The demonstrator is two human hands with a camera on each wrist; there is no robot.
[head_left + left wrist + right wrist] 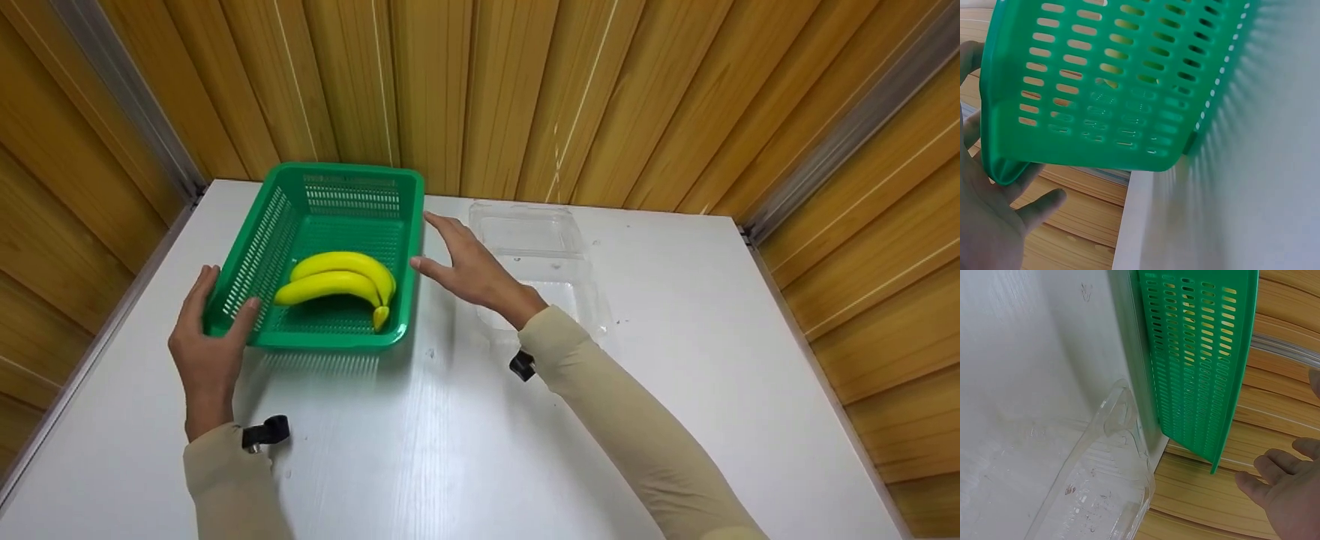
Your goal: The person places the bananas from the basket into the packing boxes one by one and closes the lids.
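"When you looked from the head, where was the basket [322, 341]?"
"On the tabletop [675, 337], bananas [337, 282] inside, left of a clear box [541, 261]."
"Left wrist?"
"The left grip [988, 219], loosely spread, straddled the basket's corner."
"Right wrist?"
"The right grip [1294, 492], spread wide, held nothing beside the basket."

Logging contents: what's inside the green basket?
Inside the green basket, two yellow bananas joined at the stem lie toward the near end. Bare perforated floor shows beyond them; whatever is directly underneath them is covered.
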